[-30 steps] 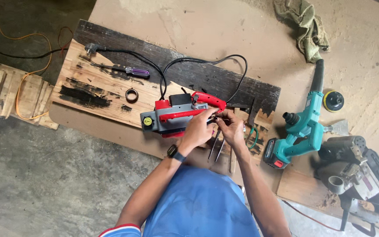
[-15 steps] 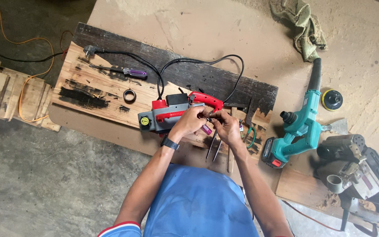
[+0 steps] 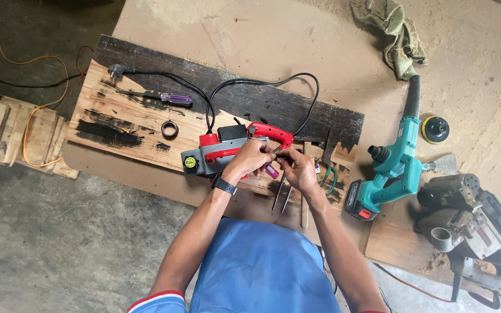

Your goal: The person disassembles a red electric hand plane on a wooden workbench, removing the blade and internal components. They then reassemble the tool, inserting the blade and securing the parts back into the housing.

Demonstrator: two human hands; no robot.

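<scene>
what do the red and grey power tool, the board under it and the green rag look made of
Red and grey power tool: looks like moulded plastic housing, smooth with a slight sheen; any metal parts are hidden by the hands. Board: rough pale wood with visible grain, patched with matt black, either paint or char. Green rag: soft woven cloth, crumpled in folds, dull and dusty.

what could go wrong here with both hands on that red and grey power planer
1. The left hand and right hand work a purple-handled screwdriver close together at the red and grey electric planer; a slip might jab a finger.
2. Its black cord loops across the charred wooden plank; it might snag.
3. Loose metal tools beneath the wrists might get knocked off.
</scene>
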